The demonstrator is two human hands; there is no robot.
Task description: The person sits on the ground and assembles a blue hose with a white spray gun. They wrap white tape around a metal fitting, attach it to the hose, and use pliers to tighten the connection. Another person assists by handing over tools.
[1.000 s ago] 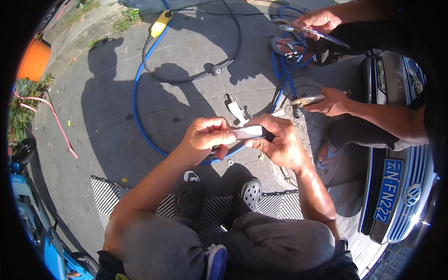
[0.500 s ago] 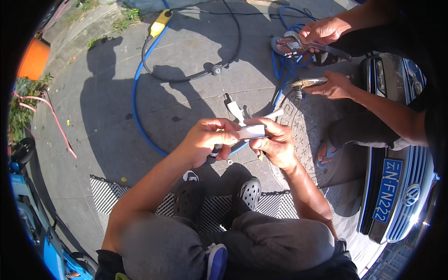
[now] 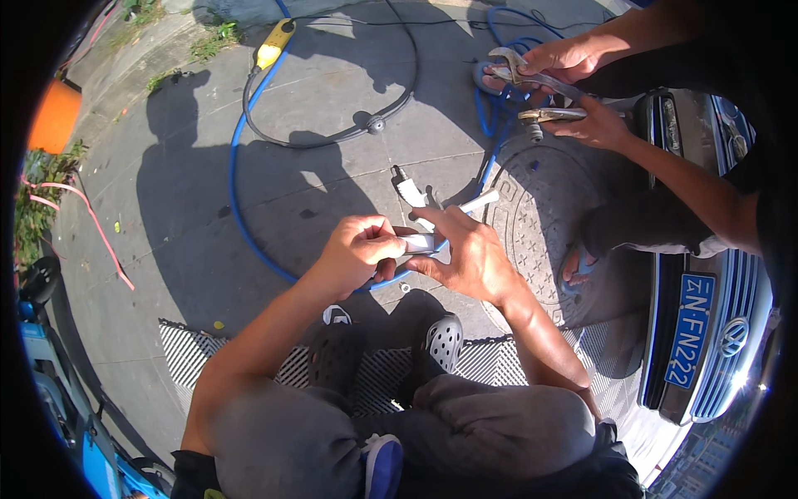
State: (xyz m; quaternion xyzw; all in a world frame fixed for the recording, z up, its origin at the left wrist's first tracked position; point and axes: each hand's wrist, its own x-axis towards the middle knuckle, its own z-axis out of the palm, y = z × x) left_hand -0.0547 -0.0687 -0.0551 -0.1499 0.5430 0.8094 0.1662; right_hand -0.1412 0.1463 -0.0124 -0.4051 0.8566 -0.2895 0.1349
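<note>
My left hand (image 3: 359, 256) pinches a small, flat, silvery-white rectangular piece (image 3: 420, 243) between thumb and fingers; I cannot make out its exact kind. Close by its other end is my right hand (image 3: 470, 256), thumb and fingers spread apart around it. The right thumb comes near the piece's lower edge; whether it touches is unclear. Just beyond my hands lies a white-handled tool with a dark tip (image 3: 409, 190), partly hidden by my right fingers. A white stick-like part (image 3: 480, 201) shows beside it.
At the right, another person's hands hold an adjustable wrench (image 3: 540, 79) and a metal fitting (image 3: 550, 115). A car front (image 3: 706, 333) stands beside them. A blue hose (image 3: 234, 187), black cable (image 3: 332, 141) and yellow connector (image 3: 274, 46) lie on the paving. A small nut-like ring (image 3: 405, 288) lies near my shoes.
My right hand has loosened and its fingers have spread off the piece, which has shifted slightly left in my left hand. The other person's wrench has turned, its jaw now plainly visible.
</note>
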